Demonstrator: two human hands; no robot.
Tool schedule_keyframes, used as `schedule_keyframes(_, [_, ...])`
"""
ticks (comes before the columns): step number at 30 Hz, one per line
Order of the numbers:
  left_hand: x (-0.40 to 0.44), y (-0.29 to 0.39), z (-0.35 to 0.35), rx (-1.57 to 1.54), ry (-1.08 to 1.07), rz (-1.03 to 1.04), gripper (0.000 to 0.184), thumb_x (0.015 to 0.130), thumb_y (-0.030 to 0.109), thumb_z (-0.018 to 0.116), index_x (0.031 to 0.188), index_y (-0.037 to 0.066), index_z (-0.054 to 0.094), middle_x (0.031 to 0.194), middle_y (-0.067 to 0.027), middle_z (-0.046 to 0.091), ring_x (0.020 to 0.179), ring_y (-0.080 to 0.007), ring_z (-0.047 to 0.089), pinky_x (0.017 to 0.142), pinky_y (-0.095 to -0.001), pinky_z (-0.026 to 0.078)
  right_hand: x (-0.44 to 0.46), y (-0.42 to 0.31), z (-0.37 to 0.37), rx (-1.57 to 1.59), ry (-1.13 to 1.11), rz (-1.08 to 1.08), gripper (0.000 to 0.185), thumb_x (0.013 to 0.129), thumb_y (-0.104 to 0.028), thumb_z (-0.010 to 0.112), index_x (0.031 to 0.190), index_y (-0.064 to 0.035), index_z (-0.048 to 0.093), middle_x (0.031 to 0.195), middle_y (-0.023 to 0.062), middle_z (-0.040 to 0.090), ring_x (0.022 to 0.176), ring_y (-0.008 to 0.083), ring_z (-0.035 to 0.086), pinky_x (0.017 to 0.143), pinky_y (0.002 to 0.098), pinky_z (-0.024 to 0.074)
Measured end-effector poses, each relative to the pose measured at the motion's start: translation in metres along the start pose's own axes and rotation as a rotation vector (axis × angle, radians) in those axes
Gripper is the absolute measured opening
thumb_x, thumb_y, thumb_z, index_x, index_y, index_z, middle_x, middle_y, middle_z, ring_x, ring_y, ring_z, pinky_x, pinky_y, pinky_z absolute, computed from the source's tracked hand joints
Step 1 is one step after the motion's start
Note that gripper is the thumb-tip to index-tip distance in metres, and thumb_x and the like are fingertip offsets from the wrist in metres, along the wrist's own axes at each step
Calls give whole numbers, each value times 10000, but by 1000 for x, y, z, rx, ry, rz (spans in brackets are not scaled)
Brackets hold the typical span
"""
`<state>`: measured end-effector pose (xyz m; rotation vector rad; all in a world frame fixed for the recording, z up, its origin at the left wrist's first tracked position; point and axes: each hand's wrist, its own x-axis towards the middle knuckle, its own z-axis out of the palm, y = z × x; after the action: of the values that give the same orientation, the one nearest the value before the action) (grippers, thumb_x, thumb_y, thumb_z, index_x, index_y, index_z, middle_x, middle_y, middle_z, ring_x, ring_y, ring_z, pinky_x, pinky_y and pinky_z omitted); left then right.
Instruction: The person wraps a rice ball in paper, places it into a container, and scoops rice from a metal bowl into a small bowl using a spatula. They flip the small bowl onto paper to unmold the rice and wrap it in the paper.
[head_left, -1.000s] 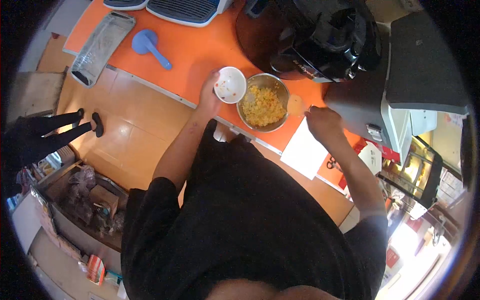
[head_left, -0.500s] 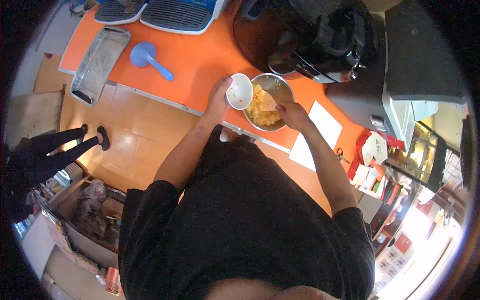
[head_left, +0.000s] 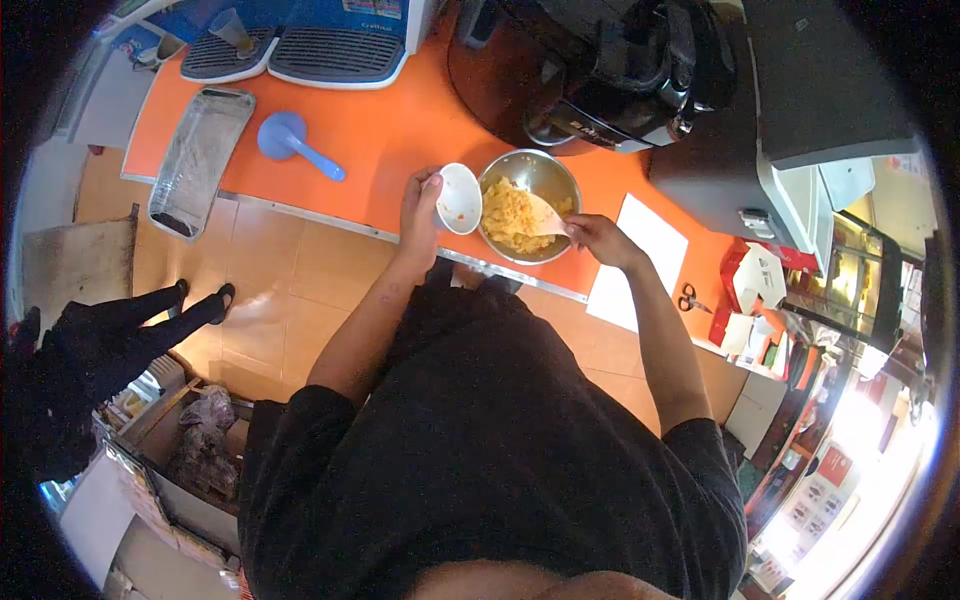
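Note:
My left hand [head_left: 420, 215] is closed round a small white bowl [head_left: 460, 200], tilted so its inside faces me, with a few orange bits stuck in it. Just right of it, a metal mixing bowl [head_left: 553, 178] stands on the orange counter. Yellow-orange food, perhaps rice [head_left: 508, 215], fills its left and lower part. My right hand [head_left: 603, 240] grips the handle end of a pale spatula [head_left: 545, 217], whose blade is in the food. A blue ladle-like scoop [head_left: 283, 136] lies on the counter to the left, apart from both hands.
A black cooker [head_left: 600, 80] stands behind the metal bowl. White paper [head_left: 640, 260] and scissors [head_left: 692, 298] lie at right. A film-wrapped tray [head_left: 200, 160] overhangs the counter's left edge. Drip trays [head_left: 340, 55] sit at the back. A person in dark trousers [head_left: 130, 325] stands at left.
The white bowl in my left hand has shifted slightly left, away from the metal bowl. The spatula has moved in the food, which is now heaped round its blade. The camera view has shifted slightly.

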<state>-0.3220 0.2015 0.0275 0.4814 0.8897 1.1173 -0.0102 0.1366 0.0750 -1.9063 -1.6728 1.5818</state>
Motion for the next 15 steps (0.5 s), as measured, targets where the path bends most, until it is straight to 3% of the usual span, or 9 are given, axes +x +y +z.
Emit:
schedule_keyframes(5, [-10, -1, 28, 249, 24, 105, 391, 945, 330, 573, 1156, 5, 516, 1076, -92, 568, 998, -160, 544, 875, -311, 456, -26, -25, -18, 40, 86, 28, 395, 1000, -350, 491, 1120, 4, 621, 746, 46, 582, 683, 144, 535, 679, 302, 487])
schedule_keyframes(10, [-7, -20, 61, 197, 35, 6, 410, 945, 361, 570, 1149, 10, 518, 1076, -101, 573, 1004, -173, 562, 888, -320, 464, -55, -104, -15, -89, 252, 119, 313, 987, -309, 521, 1068, -37, 653, 726, 38, 601, 626, 112, 566, 590, 278, 471])
schedule_keyframes(12, [-5, -21, 73, -184, -106, -224, 420, 951, 390, 547, 1152, 22, 518, 1081, -114, 579, 1038, -207, 590, 916, -353, 480, -50, -87, 9, -789, 498, -269, 235, 915, -192, 563, 1118, -120, 656, 857, 98, 651, 708, 210, 646, 605, 356, 535])
schedule_keyframes(15, [-7, -11, 86, -237, -128, -282, 466, 964, 444, 490, 1192, 39, 518, 1134, -117, 595, 1080, -227, 601, 948, -393, 482, -61, -113, 43, -999, 544, -235, 299, 872, -126, 557, 1164, -124, 623, 831, 96, 623, 741, 238, 649, 631, 373, 545])
